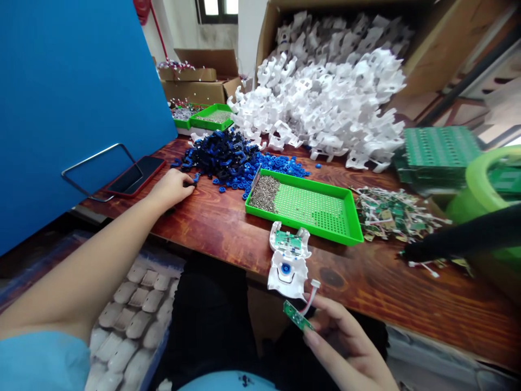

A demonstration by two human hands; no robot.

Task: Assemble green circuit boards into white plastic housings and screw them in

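Between fingertips (pixel 312 338) slants a slim green board (pixel 296 315).

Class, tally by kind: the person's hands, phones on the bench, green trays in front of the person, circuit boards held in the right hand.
Hands: 2 (left hand, right hand)
Phone: 1
Green tray: 1
Circuit board: 1
Total: 5

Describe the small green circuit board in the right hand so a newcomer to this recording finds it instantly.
On the wooden table, find the green tray, then the white plastic pieces in front of it. Just nearer the camera, the right hand holds the circuit board. Unlike the heap of boards right of the tray, it is held alone, its cable curving up to a white plug.
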